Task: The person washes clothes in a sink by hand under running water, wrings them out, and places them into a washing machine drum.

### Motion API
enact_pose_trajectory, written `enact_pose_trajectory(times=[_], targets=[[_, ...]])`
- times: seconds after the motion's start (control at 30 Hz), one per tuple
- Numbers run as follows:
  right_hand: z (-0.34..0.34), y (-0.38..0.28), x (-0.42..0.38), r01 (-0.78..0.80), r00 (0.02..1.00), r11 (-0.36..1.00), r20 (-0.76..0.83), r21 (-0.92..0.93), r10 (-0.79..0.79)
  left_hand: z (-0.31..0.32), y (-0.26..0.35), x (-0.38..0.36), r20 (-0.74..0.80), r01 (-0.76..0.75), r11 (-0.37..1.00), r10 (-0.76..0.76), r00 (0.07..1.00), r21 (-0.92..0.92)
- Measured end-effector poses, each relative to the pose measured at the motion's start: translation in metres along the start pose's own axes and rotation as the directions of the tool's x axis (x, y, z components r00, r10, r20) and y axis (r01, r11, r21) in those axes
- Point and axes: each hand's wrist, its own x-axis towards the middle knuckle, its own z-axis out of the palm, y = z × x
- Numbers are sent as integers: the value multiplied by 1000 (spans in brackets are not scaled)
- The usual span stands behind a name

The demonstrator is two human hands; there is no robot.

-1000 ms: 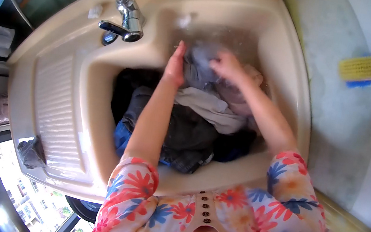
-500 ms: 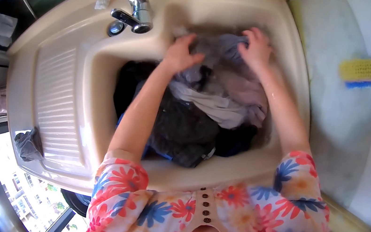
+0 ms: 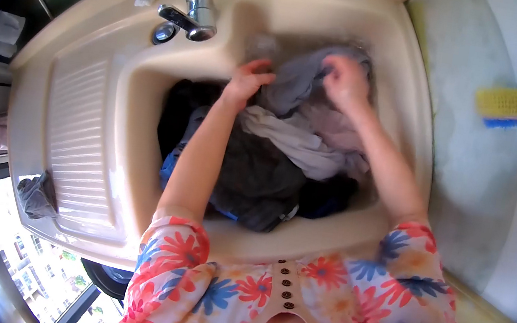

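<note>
From the head camera, I have the grey cloth [image 3: 292, 84] in the far part of the sink [image 3: 172, 232], stretching toward the basin's far right corner. My right hand [image 3: 347, 83] is over it with fingers curled at the cloth; blur means I cannot tell whether they grip it. My left hand [image 3: 247, 83] is at the cloth's left side, thumb and fingers parted. Nearer me, a pale cloth [image 3: 288, 140] lies across the middle of the basin, with dark garments [image 3: 253, 177] heaped toward its near edge. The tap [image 3: 197, 7] stands by the basin's far left corner, and a grey rag [image 3: 37, 194] lies at the near left corner of the ribbed drainboard [image 3: 80, 136]
</note>
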Motion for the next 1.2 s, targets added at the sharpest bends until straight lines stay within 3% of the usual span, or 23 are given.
enact_pose_trajectory(times=[0.03,0.1,0.13,0.17,0.2,0.23,0.27,0.3,0.37,0.43,0.53,0.6,0.63,0.67,0.7,0.77,0.83,0.9,1.0,1.03,1.1,1.13,1.2], targets=[[12,-30,-17,-189,921,980,357,62,155,0,-4,0,1,10,992,-10,1000,122],[56,-18,-27,-105,963,983,232,-148,138,-3,-24,6,9,24,929,-30,1000,369],[65,-9,-23,-171,948,982,258,-80,186,-16,-59,26,-41,-29,907,51,998,420],[68,5,-15,-240,928,971,290,-15,234,-18,-49,20,-24,-6,949,14,1000,316],[66,21,-9,-222,942,953,297,204,156,-16,-28,8,1,22,978,-22,1000,206],[53,33,-3,-297,928,816,352,496,124,-13,-13,-1,29,49,995,-52,998,86],[13,18,4,-518,841,658,468,547,273,-12,-12,-6,37,-12,1000,13,999,-15],[2,31,7,-479,878,541,384,691,287,-14,-17,-3,32,39,992,-36,999,-116],[-18,45,13,-468,824,111,388,877,413,-16,-23,4,45,138,943,-131,990,-302],[-13,58,19,-471,763,18,397,882,510,-10,-26,8,-44,105,969,-118,992,-223],[18,72,18,-432,880,730,68,529,471,-10,-33,14,-161,66,994,-80,984,-92],[19,68,17,-237,911,837,-186,493,368,-10,-34,9,-162,40,992,-59,985,-118],[18,67,17,-141,903,881,-307,451,301,-9,-36,7,-220,-27,995,48,974,96],[14,69,15,-199,888,901,-317,386,332,-5,-36,3,-254,-81,948,164,953,308],[4,55,10,-323,919,905,-136,278,370,4,-24,-8,-260,-118,854,282,923,506],[-14,25,-6,-480,858,877,208,-3,470,27,-5,-25,-186,30,610,194,963,791],[-5,10,-14,-384,871,890,222,-247,438,42,3,-29,-158,128,319,69,985,939],[24,42,-10,-359,911,912,138,-197,388,42,-1,-24,-208,164,337,99,973,927],[20,75,-3,-266,960,940,-26,214,277,28,5,-21,-244,148,447,166,955,883],[16,82,0,-300,937,916,-100,266,336,22,8,-24,-244,109,481,228,943,870],[-6,71,0,-464,875,788,72,404,478,15,15,-28,-265,74,528,295,918,846],[-10,56,-5,-409,912,893,76,187,402,13,19,-29,-279,77,542,302,911,837],[-7,16,-18,-316,899,938,271,-140,343,16,30,-34,-303,77,568,315,900,820]])
